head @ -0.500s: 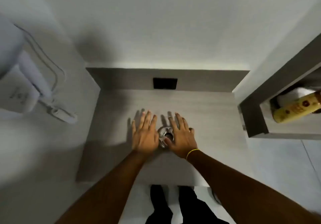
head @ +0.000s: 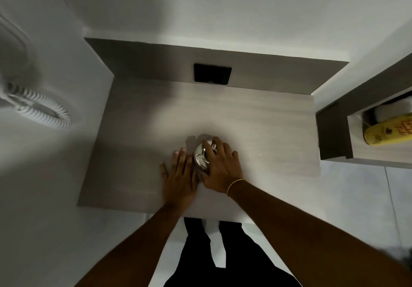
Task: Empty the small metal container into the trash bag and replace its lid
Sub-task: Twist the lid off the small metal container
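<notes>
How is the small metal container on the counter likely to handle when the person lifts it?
The small metal container looks polished and mirror-bright, so probably slick under bare fingers. It appears rigid, unlikely to deform. Being small beside the right hand, it is likely light, and its rounded shape might roll if tipped.

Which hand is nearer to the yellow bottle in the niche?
Right. The right hand lies on the metal container, on the side toward the yellow bottle; the left hand is farther away.
</notes>
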`<state>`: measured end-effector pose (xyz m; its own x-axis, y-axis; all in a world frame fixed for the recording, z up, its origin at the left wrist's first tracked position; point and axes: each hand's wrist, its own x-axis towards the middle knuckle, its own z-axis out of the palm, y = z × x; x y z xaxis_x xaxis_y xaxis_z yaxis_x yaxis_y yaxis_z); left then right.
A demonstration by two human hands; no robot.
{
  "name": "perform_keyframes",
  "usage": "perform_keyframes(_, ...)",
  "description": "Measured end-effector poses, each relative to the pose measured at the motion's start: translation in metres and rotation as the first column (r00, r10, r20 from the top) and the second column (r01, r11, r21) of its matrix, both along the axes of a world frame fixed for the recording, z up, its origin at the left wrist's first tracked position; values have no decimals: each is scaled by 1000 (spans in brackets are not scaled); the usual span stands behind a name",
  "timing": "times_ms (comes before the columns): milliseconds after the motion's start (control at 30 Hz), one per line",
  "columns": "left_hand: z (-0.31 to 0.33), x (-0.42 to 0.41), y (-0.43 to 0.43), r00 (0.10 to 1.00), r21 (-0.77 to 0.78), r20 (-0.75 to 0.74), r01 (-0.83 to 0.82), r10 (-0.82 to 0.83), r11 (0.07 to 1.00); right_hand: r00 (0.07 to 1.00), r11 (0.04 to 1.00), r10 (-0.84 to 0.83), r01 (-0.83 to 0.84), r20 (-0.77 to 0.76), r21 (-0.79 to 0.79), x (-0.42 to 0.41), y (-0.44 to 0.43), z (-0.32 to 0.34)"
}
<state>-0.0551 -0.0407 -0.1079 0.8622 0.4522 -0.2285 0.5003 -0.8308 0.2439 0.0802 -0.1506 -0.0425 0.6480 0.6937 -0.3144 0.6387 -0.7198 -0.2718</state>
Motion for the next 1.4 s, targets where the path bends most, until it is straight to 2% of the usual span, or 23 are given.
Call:
perform_keyframes(267, -4, 0, -1, 999, 15, 53, -15, 15, 1000, 996, 996, 87, -85, 31, -40, 7, 3, 1)
perform_keyframes(500, -11, -1, -4, 994, 35, 107, -24, 20, 999, 988, 984, -114, 98, 108, 149, 20, -23, 1)
perform_keyframes(700, -12, -2, -2, 993, 35, 111, -31, 27, 999, 933, 943, -327, 311, 153, 119, 35, -58, -16)
perform_keyframes(967, -17, -3, -1, 989, 56, 145, -29, 21, 998, 922, 932, -358, 343, 149, 116, 25, -63, -31)
perform_keyframes(1233, -13, -2, -2, 989, 47, 149, -25, 17, 999, 935, 951, -307, 294, 179, 95, 20, -69, -45)
perform_keyframes(1300, -14, -3, -1, 988, 52, 156, -24, 16, 998, 930, 943, -327, 309, 170, 123, 18, -68, -43)
perform_keyframes(1400, -16, -4, -1, 988, 68, 154, -17, 6, 998, 917, 915, -366, 322, 162, 245, 18, -63, -35)
